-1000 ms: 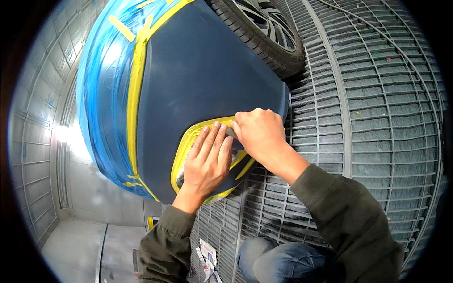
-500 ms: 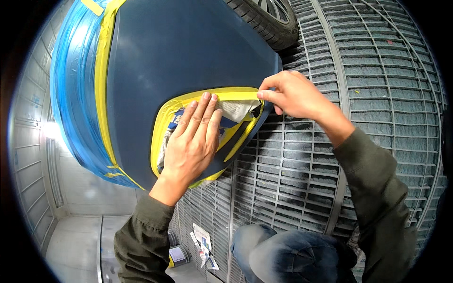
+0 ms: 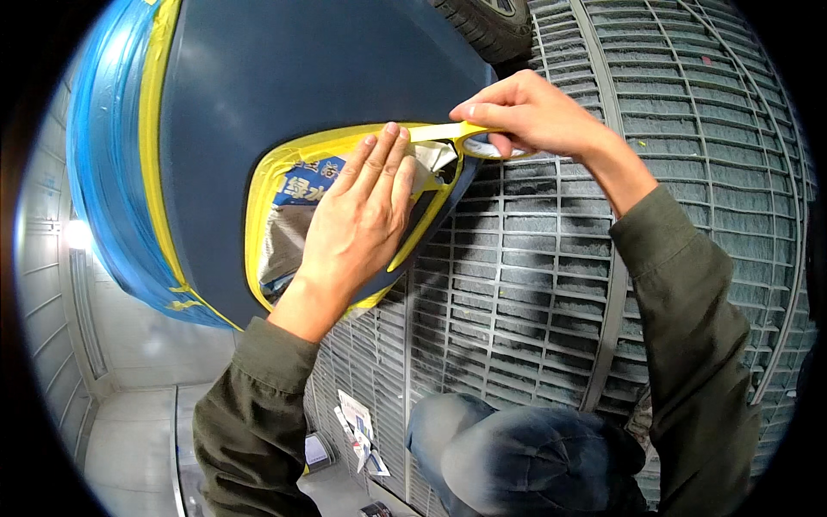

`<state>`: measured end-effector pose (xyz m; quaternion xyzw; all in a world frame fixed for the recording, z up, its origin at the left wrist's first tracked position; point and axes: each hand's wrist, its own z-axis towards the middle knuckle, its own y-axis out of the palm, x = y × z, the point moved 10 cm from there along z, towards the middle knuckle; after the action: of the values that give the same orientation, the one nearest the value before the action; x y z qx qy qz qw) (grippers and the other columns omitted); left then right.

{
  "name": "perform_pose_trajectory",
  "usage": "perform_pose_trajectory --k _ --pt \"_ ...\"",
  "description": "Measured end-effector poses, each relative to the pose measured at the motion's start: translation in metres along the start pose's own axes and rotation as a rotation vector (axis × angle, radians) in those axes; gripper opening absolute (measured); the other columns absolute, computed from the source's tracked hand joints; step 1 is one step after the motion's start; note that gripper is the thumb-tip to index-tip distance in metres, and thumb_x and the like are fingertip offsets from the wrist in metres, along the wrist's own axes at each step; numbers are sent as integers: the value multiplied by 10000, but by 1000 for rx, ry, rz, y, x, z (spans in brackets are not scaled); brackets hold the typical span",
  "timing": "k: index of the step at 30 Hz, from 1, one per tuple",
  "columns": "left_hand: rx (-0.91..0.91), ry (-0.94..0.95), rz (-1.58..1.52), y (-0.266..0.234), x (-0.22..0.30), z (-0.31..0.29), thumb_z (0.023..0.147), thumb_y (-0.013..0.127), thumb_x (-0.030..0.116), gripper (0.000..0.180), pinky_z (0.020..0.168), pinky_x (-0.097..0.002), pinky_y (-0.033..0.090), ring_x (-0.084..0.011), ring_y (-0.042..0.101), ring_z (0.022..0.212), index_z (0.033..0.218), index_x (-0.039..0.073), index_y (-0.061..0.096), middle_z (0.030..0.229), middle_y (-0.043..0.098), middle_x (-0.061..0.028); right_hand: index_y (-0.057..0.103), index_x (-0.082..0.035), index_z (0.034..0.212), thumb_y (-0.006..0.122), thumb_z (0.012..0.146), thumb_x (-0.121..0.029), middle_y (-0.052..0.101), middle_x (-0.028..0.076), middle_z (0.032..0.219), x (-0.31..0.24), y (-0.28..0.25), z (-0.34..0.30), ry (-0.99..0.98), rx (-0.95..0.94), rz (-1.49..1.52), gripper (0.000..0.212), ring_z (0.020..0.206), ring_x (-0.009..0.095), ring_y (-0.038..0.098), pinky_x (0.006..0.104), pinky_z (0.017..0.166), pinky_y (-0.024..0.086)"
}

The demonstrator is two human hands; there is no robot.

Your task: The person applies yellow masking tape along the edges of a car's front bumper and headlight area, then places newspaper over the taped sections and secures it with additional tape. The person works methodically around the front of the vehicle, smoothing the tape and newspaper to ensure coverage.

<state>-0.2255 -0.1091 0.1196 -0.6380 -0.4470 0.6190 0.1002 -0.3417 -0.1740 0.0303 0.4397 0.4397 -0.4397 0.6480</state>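
Note:
A dark blue-grey car body panel (image 3: 327,69) has an opening edged with yellow masking tape (image 3: 251,228) and covered by printed paper sheeting (image 3: 289,228). My left hand (image 3: 362,202) lies over the opening, fingers stretched out and side by side, fingertips on the tape along its upper edge. My right hand (image 3: 538,112) grips a roll of yellow masking tape (image 3: 481,148) at the opening's right end. A strip runs from the roll to my left fingertips. The fingers of my right hand partly cover the roll.
Blue plastic film (image 3: 103,164) wraps the car's left side, bordered by yellow tape. A wheel (image 3: 491,30) stands at the top. Metal floor grating (image 3: 517,284) spreads below and to the right. Paper scraps (image 3: 362,431) and a can (image 3: 319,452) sit near my left forearm.
My right hand has moved up and slightly left; the tape roll now shows in it. A strip stretches out to my left hand. The car sits further left in view.

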Motion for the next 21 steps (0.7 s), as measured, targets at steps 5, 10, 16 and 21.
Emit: perform_pose_trajectory --k 5,10,16,21 --pt "-19 42 12 7 8 9 911 615 190 502 1212 -399 272 -279 366 1448 1339 -45 497 1490 455 -192 752 12 1022 620 963 -231 637 44 574 14 -3 -1 85 132 -302 282 467 74 571 243 457 451" --pt "-36 64 24 14 15 12 904 614 189 511 1209 -402 278 -285 371 1444 1341 -47 497 1484 457 -200 765 -100 944 630 925 -274 687 30 607 38 4 3 297 183 -437 221 592 164 688 338 675 547" --pt "-76 107 72 27 24 19 921 585 206 497 1209 -405 278 -291 384 1434 1333 -59 501 1477 461 -204 757 -133 948 630 924 -314 684 27 597 43 5 8 312 213 -480 223 645 176 702 339 696 546" --pt "-79 131 71 33 30 26 929 558 202 480 1210 -410 275 -299 389 1429 1323 -69 509 1467 470 -214 725 4 969 596 950 -219 647 69 568 37 9 13 251 175 -481 259 442 137 609 293 506 517"
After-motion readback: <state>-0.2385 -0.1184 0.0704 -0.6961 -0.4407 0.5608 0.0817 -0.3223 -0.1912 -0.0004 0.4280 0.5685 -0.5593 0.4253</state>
